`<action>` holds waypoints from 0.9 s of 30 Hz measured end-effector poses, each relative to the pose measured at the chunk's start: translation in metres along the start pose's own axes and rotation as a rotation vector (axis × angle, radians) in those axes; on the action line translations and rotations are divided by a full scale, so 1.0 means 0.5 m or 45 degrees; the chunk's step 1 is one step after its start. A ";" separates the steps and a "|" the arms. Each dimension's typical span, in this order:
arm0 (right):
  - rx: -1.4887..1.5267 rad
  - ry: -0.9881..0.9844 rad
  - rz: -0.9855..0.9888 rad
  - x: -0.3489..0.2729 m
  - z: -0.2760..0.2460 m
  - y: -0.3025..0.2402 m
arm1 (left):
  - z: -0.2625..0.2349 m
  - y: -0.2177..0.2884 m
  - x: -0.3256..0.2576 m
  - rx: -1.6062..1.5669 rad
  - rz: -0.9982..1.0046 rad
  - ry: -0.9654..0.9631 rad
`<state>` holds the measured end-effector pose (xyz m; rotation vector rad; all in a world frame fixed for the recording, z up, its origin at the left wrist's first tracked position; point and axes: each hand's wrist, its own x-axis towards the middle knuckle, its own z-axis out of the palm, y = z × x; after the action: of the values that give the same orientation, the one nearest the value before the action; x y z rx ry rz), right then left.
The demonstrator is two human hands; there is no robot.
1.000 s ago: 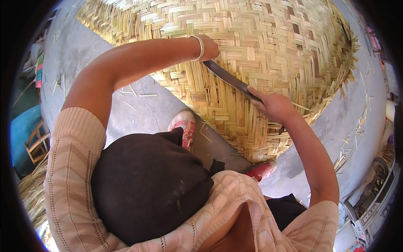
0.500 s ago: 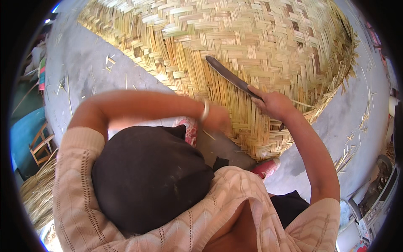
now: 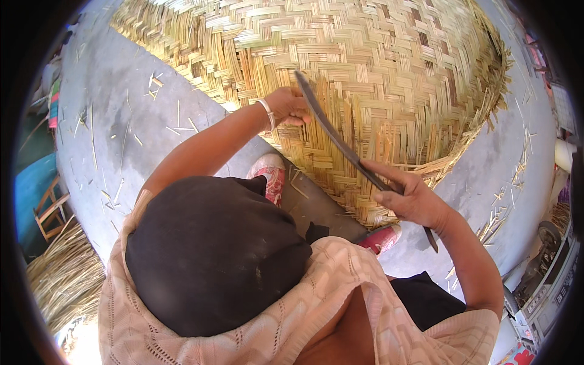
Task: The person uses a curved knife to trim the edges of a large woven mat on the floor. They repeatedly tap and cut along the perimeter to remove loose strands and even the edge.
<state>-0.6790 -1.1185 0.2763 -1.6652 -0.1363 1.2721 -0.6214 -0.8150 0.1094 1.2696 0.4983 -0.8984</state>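
A long, narrow, dark curved knife (image 3: 334,135) is in my right hand (image 3: 413,196). My thumb and fingers wrap its handle, and the handle's end sticks out below my palm. Its blade slants up and left over a large woven mat (image 3: 389,67) of pale, split strips. Beside the blade's tip, over the mat's left part, is my left hand (image 3: 288,106), with a white bangle (image 3: 266,114) at the wrist. The fingers of that hand are curled together, and what they hold, if anything, is too small to make out. Loose strips stand along the mat's near part.
My red patterned shoes (image 3: 275,182) are at the mat's near edge. Cut strip pieces lie about on the grey floor (image 3: 97,121). A bundle of long dry strips (image 3: 67,274) and a small wooden chair (image 3: 51,210) are at the left. A vehicle-like frame with a wheel (image 3: 549,238) stands at the right.
My left hand has moved up and left, from the mat's near edge to beside the blade's tip. My right hand has come down toward me with the knife, which now stands steeper.
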 end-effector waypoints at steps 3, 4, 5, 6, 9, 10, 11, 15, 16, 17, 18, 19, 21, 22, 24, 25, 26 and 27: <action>-0.023 -0.101 0.096 0.016 0.024 0.006 | 0.015 -0.022 0.015 -0.014 0.023 0.063; 0.001 -0.124 0.059 0.015 0.027 0.007 | 0.016 -0.028 0.017 -0.007 0.016 0.090; 0.005 -0.136 0.120 0.017 0.025 0.008 | 0.019 -0.035 0.018 0.047 0.073 0.155; 0.022 -0.161 0.142 0.020 0.023 0.009 | 0.021 -0.041 0.017 0.064 0.073 0.213; 0.332 -0.121 0.372 0.035 0.017 0.015 | 0.029 -0.053 0.004 0.134 0.086 0.385; 0.245 -0.075 0.429 0.045 0.014 0.019 | 0.031 -0.053 0.000 0.159 0.106 0.408; 0.177 -0.053 0.461 0.056 0.009 0.024 | 0.035 -0.056 -0.004 0.181 0.132 0.436; -0.452 0.111 0.133 0.091 0.021 0.053 | 0.036 -0.067 -0.010 0.060 0.193 0.422; -0.468 0.148 0.027 0.097 0.024 0.056 | 0.034 -0.069 -0.010 0.017 0.204 0.416; -0.503 0.136 0.117 0.098 0.020 0.057 | 0.031 -0.072 -0.011 -0.029 0.196 0.386; -0.539 0.141 0.159 0.100 0.020 0.056 | 0.028 -0.073 -0.012 -0.072 0.187 0.362; -0.559 0.127 0.194 0.106 0.022 0.053 | 0.027 -0.074 -0.014 -0.111 0.174 0.358; -0.605 0.134 0.182 0.113 0.024 0.045 | 0.028 -0.074 -0.018 -0.238 0.114 0.305; -0.581 0.125 0.206 0.116 0.022 0.039 | 0.029 -0.072 -0.020 -0.301 0.074 0.293; -0.532 0.090 0.273 0.118 0.016 0.031 | 0.034 -0.067 -0.025 -0.348 0.048 0.312; -0.519 0.103 0.276 0.120 0.012 0.028 | 0.036 -0.064 -0.027 -0.378 0.049 0.313; -0.502 0.101 0.273 0.122 0.011 0.027 | 0.038 -0.062 -0.029 -0.371 0.029 0.339; -0.484 0.104 0.255 0.123 0.011 0.026 | 0.040 -0.060 -0.031 -0.370 0.028 0.354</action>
<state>-0.6619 -1.0847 0.2260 -2.0965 -0.1732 1.3860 -0.6575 -0.8306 0.1082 1.1337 0.8027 -0.6062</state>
